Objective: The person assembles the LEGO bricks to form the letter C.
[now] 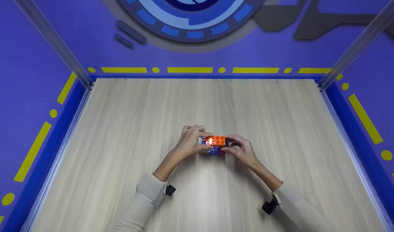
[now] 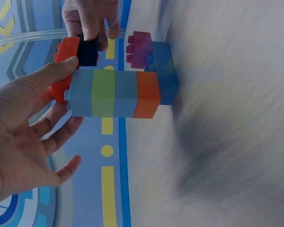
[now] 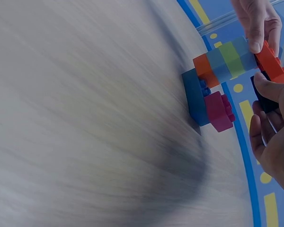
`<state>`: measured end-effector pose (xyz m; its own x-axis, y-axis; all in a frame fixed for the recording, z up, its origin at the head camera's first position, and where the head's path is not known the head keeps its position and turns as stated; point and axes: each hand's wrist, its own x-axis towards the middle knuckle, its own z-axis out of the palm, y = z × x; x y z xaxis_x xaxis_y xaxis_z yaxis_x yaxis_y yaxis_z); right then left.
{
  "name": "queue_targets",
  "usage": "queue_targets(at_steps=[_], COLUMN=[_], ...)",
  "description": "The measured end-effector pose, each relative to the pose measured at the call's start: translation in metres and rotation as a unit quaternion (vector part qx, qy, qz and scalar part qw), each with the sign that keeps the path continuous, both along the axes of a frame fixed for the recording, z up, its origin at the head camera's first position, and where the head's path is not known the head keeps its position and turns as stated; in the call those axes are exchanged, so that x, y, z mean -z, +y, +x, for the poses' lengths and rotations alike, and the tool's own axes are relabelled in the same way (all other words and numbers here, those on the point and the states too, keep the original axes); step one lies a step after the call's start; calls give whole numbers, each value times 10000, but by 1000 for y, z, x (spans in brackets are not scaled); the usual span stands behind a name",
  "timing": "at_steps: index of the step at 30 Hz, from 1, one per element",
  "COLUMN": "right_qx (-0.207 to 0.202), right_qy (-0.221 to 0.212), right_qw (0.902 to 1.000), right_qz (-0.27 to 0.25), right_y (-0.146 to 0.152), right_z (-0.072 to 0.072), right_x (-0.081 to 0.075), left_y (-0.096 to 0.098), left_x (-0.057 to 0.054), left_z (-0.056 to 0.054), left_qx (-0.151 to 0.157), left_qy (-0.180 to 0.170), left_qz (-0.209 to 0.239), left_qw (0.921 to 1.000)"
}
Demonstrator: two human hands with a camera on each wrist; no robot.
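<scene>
A long orange brick (image 1: 216, 140) with studs lies across the top of a toy-brick build. My left hand (image 1: 192, 140) pinches its left end between thumb and fingers. A black brick (image 2: 88, 50) sits under the orange brick's other end, and my right hand (image 1: 243, 151) grips it, thumb on its side. Beneath the orange brick's left end rises a column with light blue, green (image 2: 103, 93), blue and lower orange (image 2: 147, 94) bricks. The column and a magenta brick (image 3: 218, 111) stand on a blue base brick (image 3: 195, 97). Whether the orange brick is fully seated, I cannot tell.
The build stands on a wood-grain table (image 1: 197, 103). Blue panels (image 1: 197, 59) with yellow markings enclose its back and sides, with metal posts at the back corners. A black wrist camera (image 1: 270, 205) sits by the right cuff, another (image 1: 170, 190) by the left.
</scene>
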<state>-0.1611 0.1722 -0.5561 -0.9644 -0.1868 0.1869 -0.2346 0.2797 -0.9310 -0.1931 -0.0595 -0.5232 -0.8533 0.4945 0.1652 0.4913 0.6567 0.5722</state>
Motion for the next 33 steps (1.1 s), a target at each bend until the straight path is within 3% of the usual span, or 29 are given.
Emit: queue_targets(at_steps=[5, 11, 17, 22, 29, 33], right_qx=[-172, -387, -525, -383, -348, -504], right_qy=[-62, -321, -604, -506, -453, -348], right_qw=[9996, 9985, 9967, 9980, 9980, 9976], right_qz=[-207, -231, -101, 57, 267, 315], right_y=[7, 12, 20, 23, 19, 17], right_z=[-7, -6, -3, 1, 9, 12], right_x=[21, 23, 30, 39, 20, 15], left_y=[0, 1, -3, -8, -17, -24], left_x=[1, 5, 15, 25, 29, 36], left_z=[0, 1, 4, 5, 12, 16], left_qx=[53, 86, 56, 67, 368, 362], left_qy=[87, 79, -145, -304, -34, -49], left_qz=[-79, 6, 607, 1073, 694, 662], left_qw=[9999, 9999, 9980, 9937, 9969, 9971])
